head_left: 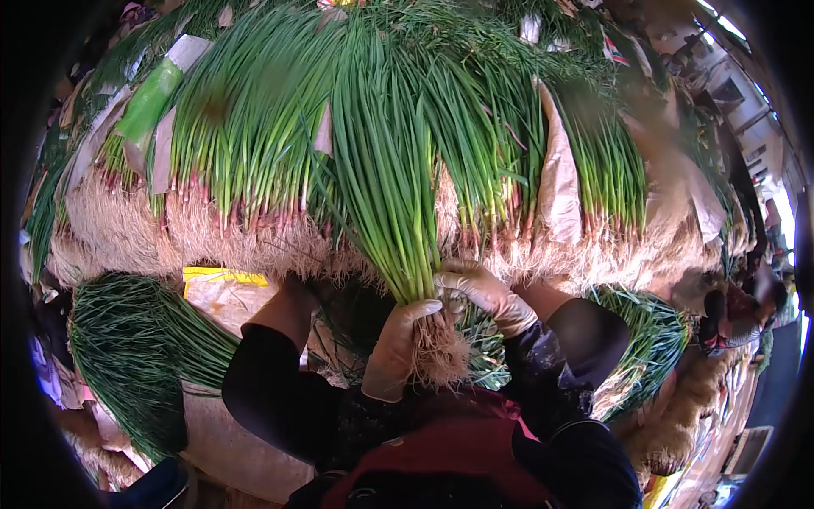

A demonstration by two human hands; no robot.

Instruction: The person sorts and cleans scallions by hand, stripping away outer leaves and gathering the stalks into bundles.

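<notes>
Clasping one gathered bunch of green onions near the roots in the left hand — can't tell if pinched by the right hand alongside. Partway at best, probably, with loads left in the heap ahead.

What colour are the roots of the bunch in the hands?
The roots are pale brown, shown best in the head view.

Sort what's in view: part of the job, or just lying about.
Job:
held bunch of stalks
left hand, gripping it near the roots
right hand, alongside
probably the stalk row ahead

Lying about, apparently:
leafy bundle, lower left
bright green wrapping, upper left
</notes>
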